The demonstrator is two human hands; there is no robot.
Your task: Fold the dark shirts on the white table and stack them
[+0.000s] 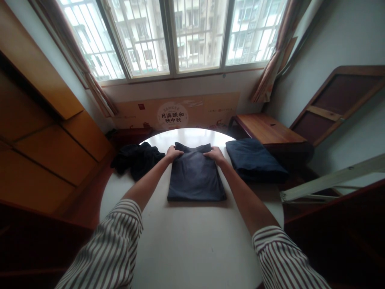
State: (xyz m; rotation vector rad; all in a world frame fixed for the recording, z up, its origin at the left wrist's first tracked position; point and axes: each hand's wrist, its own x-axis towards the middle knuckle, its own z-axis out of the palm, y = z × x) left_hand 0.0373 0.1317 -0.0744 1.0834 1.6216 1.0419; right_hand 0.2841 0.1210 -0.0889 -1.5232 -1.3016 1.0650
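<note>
A dark navy-grey garment [195, 176], folded into a flat rectangle, lies on the white round table [192, 245] in front of me. Its far edge is raised a little and curves like a collar or waistband; which of these I cannot tell. My left hand [174, 153] pinches the far left corner, thumb on top. At the far right corner my right hand [214, 154] grips the cloth the same way. Left of it sits a crumpled heap of black clothing [136, 158]. On the right, a folded stack of dark blue clothing [254, 160] rests at the table's edge.
Behind the table stand a low wooden table [267, 126] and a printed cardboard panel [213, 108] under the barred window. Wooden cabinets [45, 160] line the left side. A pale slanted bar [331, 178] comes close to the table's right edge.
</note>
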